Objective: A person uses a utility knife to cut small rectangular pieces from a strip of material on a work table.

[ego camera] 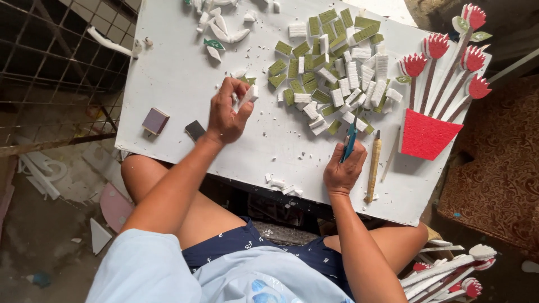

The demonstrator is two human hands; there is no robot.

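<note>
My left hand point(226, 112) is closed around a small white foam piece point(249, 94), held just above the white board point(179, 73) that rests on my lap. My right hand point(343, 168) grips a blue-handled cutter point(351, 137), its tip pointing up toward a heap of small green and white foam blocks point(331, 67) in the middle of the board. White scraps lie scattered around both hands.
A red foam pot with red flowers on brown stems point(429, 132) lies at the board's right. A wooden-handled tool point(373, 165) sits beside my right hand. Two dark square blocks point(155, 120) lie at the left. More foam flowers point(449, 272) lie by my right knee.
</note>
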